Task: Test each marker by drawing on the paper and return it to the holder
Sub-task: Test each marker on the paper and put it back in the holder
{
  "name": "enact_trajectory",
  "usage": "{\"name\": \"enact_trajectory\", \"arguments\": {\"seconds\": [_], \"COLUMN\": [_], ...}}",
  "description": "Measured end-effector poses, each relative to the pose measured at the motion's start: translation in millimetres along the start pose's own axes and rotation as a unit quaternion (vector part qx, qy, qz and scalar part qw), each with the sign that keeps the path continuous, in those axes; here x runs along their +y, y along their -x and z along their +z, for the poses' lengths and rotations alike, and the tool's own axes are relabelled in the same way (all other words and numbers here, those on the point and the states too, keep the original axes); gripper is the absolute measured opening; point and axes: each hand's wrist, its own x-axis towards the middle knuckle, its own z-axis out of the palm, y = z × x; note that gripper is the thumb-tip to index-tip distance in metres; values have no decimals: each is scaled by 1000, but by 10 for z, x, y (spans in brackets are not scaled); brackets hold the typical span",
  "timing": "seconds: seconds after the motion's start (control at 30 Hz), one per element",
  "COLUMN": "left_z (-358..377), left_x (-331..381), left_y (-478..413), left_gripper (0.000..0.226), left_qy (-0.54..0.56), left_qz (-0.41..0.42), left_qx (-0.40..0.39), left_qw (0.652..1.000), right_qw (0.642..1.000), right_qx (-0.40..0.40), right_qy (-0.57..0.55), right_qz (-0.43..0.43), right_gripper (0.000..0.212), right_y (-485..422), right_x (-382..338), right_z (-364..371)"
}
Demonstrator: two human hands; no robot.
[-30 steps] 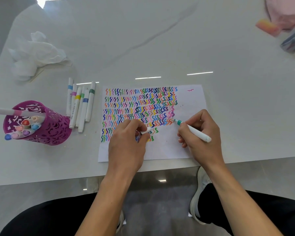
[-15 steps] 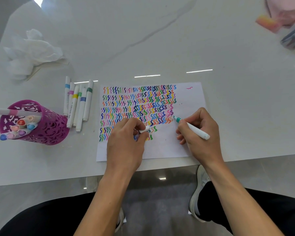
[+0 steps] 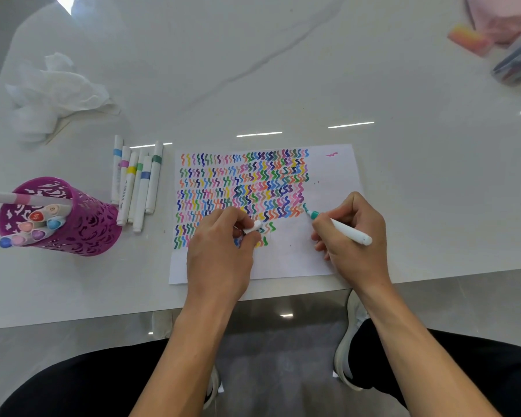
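Teal tip sits slightly higher than half second ago; fresh teal squiggle begins at row's end, so test is underway. Your right hand [image 3: 355, 236] pinches white teal-tipped marker [image 3: 343, 230], tip on white paper sheet [image 3: 289, 260]. Your left hand [image 3: 220, 254] pinches white cap [image 3: 254, 226]. Six white markers [image 3: 139, 188] lie beside purple perforated holder [image 3: 82, 233]; seven capped markers [image 3: 37, 217] stand inside, one pink-banded marker [image 3: 0, 196] lies across rim.

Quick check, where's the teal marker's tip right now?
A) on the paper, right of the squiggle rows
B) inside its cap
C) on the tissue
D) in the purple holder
A: the right hand holds the teal marker tip-down on the paper, beside the squiggles.
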Motion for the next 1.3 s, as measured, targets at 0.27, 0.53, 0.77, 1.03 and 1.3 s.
{"name": "enact_trajectory", "arguments": {"seconds": [0.27, 0.53, 0.77, 1.03, 1.3], "left_z": [9, -15, -70, -173, -333], "left_x": [-6, 115, 252, 344, 296], "left_y": [5, 140, 258, 284, 280], "left_gripper": [17, 13, 11, 8, 15], "left_qy": [-10, 100, 282, 361, 308], "left_qz": [20, 21, -39, -40, 1], "left_qx": [6, 70, 31, 0, 4], "left_qw": [1000, 992, 958, 932, 952], "right_qw": [998, 990, 981, 964, 975], "right_qx": [7, 2, -37, -47, -52], "right_qy": [-56, -67, -173, -256, -203], "right_qz": [-38, -123, -79, -59, -68], "right_gripper": [15, 16, 9, 19, 16], "right_y": [40, 164, 322, 371, 332], "right_x": [-8, -106, -296, -455, -527], "right_z": [-14, -12, 34, 83, 122]}}
